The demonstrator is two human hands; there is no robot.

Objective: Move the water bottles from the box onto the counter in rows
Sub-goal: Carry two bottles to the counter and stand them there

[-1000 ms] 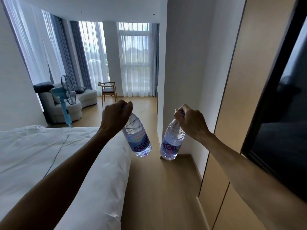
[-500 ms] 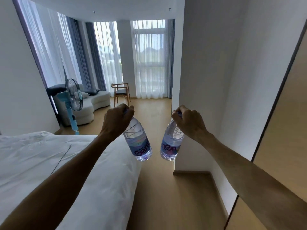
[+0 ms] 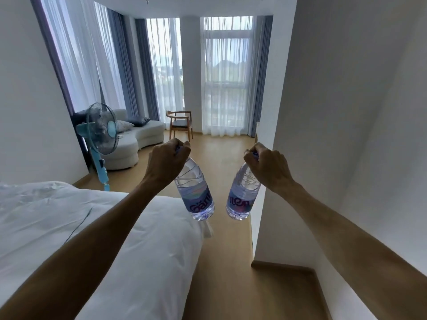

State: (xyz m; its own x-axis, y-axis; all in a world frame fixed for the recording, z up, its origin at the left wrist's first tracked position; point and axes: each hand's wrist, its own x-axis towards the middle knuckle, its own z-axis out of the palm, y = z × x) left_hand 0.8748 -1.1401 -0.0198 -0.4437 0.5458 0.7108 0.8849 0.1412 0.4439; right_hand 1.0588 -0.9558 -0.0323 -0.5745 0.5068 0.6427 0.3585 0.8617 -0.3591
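**Water bottles dangling by their caps — feels like a drop waiting to happen**

Water bottles are both mid-air right now, one per hand. Nearest is the bed (image 3: pixel 97 227) on the left. Left hand (image 3: pixel 167 161) grips the cap of the left bottle (image 3: pixel 196 192); right hand (image 3: pixel 268 166) grips the cap of the right bottle (image 3: pixel 242 195). Both hang tilted, bases nearly touching. Holding only the tops, a swing could knock them together or slip one onto the floor (image 3: pixel 226 262). That wall corner (image 3: pixel 265 204) sits just beside the right bottle too. No worktop or box in view; the fan (image 3: pixel 101 130) stands further off.

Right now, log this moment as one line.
left hand: grips left bottle by cap | right hand: grips right bottle by cap | counter, box: not in view
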